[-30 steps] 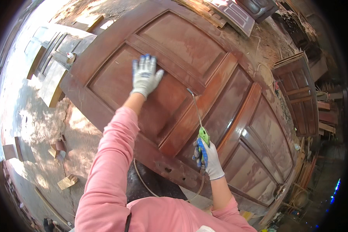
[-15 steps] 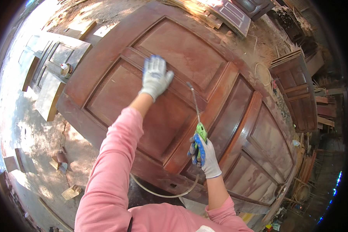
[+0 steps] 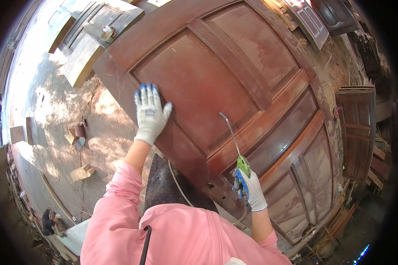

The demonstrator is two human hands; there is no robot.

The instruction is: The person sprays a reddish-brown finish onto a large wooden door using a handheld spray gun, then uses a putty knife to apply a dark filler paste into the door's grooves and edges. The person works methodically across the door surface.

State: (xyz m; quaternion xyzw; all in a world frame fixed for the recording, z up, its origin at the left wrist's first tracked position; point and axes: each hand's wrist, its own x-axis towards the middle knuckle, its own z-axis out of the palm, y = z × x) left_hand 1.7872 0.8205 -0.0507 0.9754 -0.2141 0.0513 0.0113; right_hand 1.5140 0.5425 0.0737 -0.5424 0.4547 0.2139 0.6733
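A large reddish-brown panelled wooden door (image 3: 185,88) lies flat before me, with pale dust on its panels and mouldings. My left hand (image 3: 151,112), in a white glove with blue fingertips, has its fingers stretched out on the frame along the door's near left edge. In a matching glove, my right hand (image 3: 251,189) is wrapped round a green air blow gun (image 3: 243,165). Its thin metal nozzle (image 3: 231,132) points away from me, over the lower part of the left panel. A pale hose (image 3: 177,181) hangs below the door's near edge.
At the upper left, another door (image 3: 97,22) carries a small can (image 3: 108,33). Wood offcuts (image 3: 82,172) lie on the ground at left. More brown doors (image 3: 357,132) stand at right, and others (image 3: 307,22) lie at the top right.
My left hand has moved from the middle moulding toward me, to the door's near left edge. The blow gun has shifted slightly right and nearer in my right hand. My view has swung left.
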